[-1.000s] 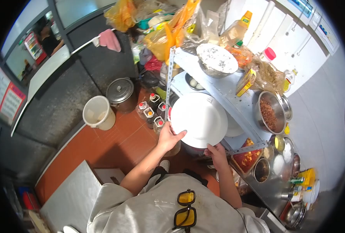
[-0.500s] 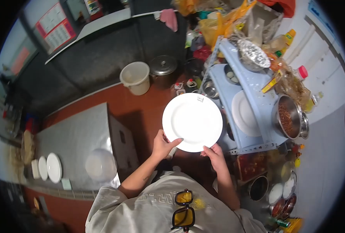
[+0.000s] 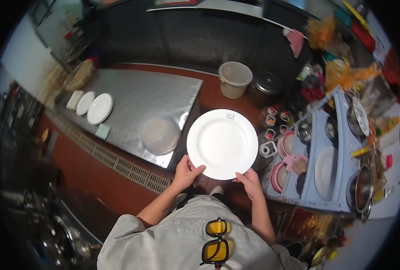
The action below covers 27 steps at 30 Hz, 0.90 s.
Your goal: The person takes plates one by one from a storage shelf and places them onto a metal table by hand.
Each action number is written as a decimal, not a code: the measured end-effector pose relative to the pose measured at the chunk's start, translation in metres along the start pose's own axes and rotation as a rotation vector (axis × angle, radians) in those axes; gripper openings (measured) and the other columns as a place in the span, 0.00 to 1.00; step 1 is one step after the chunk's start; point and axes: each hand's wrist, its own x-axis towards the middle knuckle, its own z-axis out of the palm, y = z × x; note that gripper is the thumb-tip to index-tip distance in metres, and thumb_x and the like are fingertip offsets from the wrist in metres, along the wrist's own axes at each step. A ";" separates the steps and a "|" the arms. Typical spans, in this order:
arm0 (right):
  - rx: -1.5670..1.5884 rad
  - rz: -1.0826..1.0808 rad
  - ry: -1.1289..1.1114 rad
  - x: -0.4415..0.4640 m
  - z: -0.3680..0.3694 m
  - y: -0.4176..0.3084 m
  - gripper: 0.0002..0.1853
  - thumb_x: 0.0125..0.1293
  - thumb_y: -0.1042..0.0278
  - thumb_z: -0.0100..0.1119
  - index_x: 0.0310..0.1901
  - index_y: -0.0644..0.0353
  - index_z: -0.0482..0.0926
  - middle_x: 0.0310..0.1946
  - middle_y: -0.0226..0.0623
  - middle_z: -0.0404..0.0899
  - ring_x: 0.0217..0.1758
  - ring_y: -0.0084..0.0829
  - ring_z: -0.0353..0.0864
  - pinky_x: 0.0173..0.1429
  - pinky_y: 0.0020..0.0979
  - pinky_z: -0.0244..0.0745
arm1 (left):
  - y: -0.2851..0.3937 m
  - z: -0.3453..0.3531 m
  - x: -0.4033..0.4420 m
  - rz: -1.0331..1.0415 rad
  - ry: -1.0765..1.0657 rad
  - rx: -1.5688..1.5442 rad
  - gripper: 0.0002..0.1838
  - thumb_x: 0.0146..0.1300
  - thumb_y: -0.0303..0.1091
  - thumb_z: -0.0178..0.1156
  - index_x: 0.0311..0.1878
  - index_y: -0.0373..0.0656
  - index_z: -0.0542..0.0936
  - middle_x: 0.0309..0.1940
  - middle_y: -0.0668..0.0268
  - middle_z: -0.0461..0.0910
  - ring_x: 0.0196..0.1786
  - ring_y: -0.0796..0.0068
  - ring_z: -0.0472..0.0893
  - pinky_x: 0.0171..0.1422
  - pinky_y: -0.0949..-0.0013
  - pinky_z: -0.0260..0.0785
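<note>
A round white plate (image 3: 222, 144) with small dark print near its far rim is held out in front of my body. My left hand (image 3: 187, 173) grips its near left edge, thumb on top. At the near right edge, my right hand (image 3: 249, 181) pinches the rim, and its fingers below are partly hidden. Left of the plate stands a metal table (image 3: 132, 94). On it lie a clear plastic dome-like cover or bowl (image 3: 160, 135) and white plates (image 3: 100, 109) at the far left end.
A blue shelf unit (image 3: 314, 180) on the right holds plates, metal bowls and a pink cloth. Several bottles (image 3: 270, 120) stand on the floor beside it. Further back are a white bucket (image 3: 235, 81) and a lidded pot (image 3: 266, 85). A floor grate (image 3: 114, 162) runs along the table.
My view has turned left, so the metal table now sits nearer the middle and the shelf has shifted right. Both hands still hold the plate in front of me.
</note>
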 end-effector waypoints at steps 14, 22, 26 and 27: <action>-0.178 0.149 -0.435 0.018 0.204 0.058 0.16 0.70 0.70 0.65 0.56 0.65 0.77 0.44 0.34 0.84 0.42 0.23 0.82 0.49 0.29 0.81 | -0.018 -0.188 -0.140 0.046 0.448 -0.202 0.20 0.64 0.24 0.69 0.55 0.34 0.70 0.42 0.68 0.81 0.38 0.89 0.76 0.41 0.83 0.70; -0.260 0.192 -0.547 -0.010 0.328 0.110 0.18 0.70 0.70 0.65 0.58 0.66 0.76 0.46 0.35 0.84 0.43 0.22 0.81 0.50 0.30 0.81 | -0.046 -0.303 -0.220 0.034 0.556 -0.215 0.18 0.65 0.23 0.68 0.52 0.35 0.70 0.42 0.66 0.81 0.38 0.88 0.78 0.42 0.82 0.72; -0.225 0.264 -0.572 -0.018 0.369 0.134 0.17 0.70 0.69 0.66 0.56 0.65 0.77 0.43 0.33 0.84 0.40 0.21 0.80 0.46 0.28 0.79 | -0.049 -0.344 -0.243 0.060 0.595 -0.231 0.17 0.65 0.22 0.67 0.51 0.35 0.70 0.42 0.65 0.82 0.39 0.87 0.79 0.43 0.81 0.73; -0.206 0.292 -0.572 -0.021 0.382 0.134 0.16 0.70 0.68 0.66 0.55 0.65 0.77 0.41 0.32 0.84 0.38 0.21 0.80 0.44 0.27 0.78 | -0.048 -0.352 -0.247 0.081 0.606 -0.259 0.17 0.66 0.22 0.67 0.51 0.35 0.70 0.42 0.65 0.82 0.40 0.86 0.79 0.43 0.80 0.73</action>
